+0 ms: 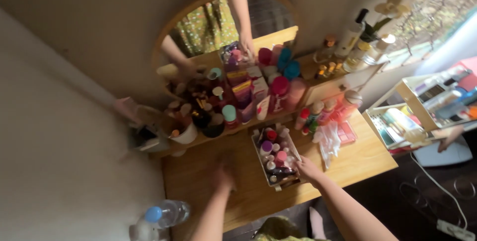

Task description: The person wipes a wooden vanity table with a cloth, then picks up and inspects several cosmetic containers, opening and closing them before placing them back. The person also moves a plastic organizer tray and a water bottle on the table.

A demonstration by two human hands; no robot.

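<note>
While the right hand [307,167] rests its fingers on the right rim of a white tray [294,146], the tray sits on the wooden table [357,164], near the front edge and about mid-width. Small bottles [274,152] with pink, purple, red and white caps stand packed inside it. The fingers curl loosely against the rim; whether they actually grip it, I cannot tell.

The left hand [223,175] lies just left of the tray, blurred, over bare tabletop; I cannot tell how far it is open or whether it holds anything.

Just right of the tray lie a crumpled clear wrapper [329,141] and a flat pink palette [346,132]. Behind the tray a raised shelf carries crowded tubes, jars and bottles [248,97], with a white cup [187,134] at its left end. A round wood-framed mirror [226,27] stands behind them against the wall. At the back right, a tall dark-capped bottle [351,35] stands near a pale flower [390,6]. A white organiser [422,112] sits well to the right, off the table. At the front left corner lies a clear water bottle [166,213] with a blue cap.
</note>
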